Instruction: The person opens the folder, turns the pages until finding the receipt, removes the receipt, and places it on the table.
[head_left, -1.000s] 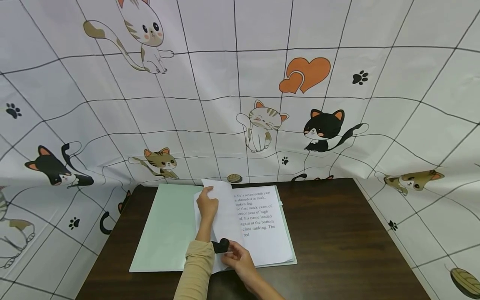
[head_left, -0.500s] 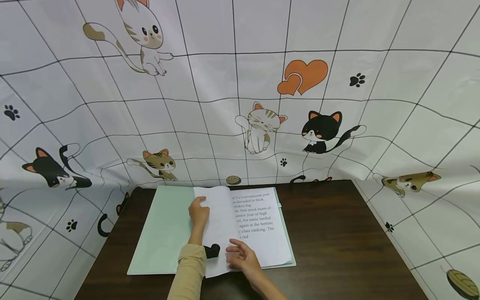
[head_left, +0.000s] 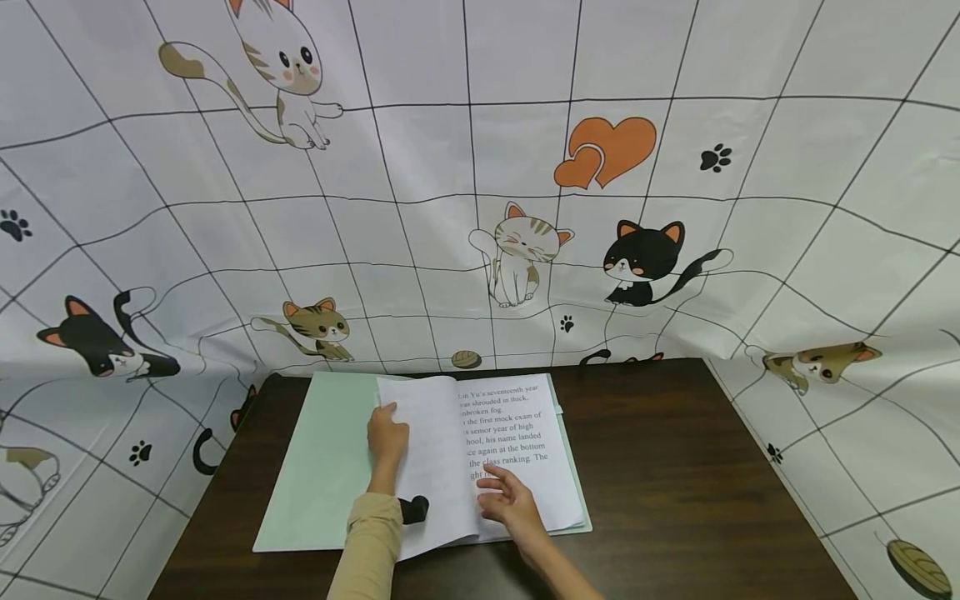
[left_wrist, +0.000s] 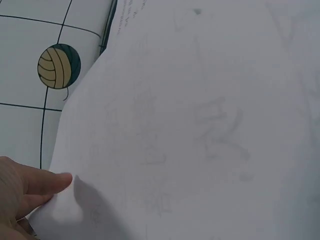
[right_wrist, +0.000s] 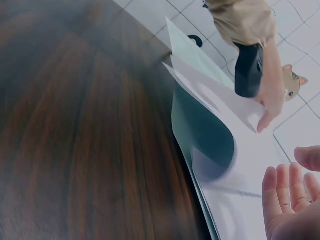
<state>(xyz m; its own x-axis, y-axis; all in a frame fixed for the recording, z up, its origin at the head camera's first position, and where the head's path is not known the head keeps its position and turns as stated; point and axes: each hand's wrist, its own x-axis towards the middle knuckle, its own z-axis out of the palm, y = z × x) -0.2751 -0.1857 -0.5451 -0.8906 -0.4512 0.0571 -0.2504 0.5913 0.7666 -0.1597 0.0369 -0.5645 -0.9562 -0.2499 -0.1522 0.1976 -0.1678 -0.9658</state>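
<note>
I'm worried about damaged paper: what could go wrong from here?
The left hand pinches the lifted page by its edge, so a hard pull might crease it. The page bows above the pale green folder, so it could spring back if released. The right hand holds nothing, so the printed page might slide.

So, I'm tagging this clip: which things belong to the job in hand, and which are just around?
Job:
lifted page, pinched by the left grip
printed page, near the empty right grip
pale green cover under the pages

Just around:
dark table
cat-print sheet behind
black device on the left wrist
</note>
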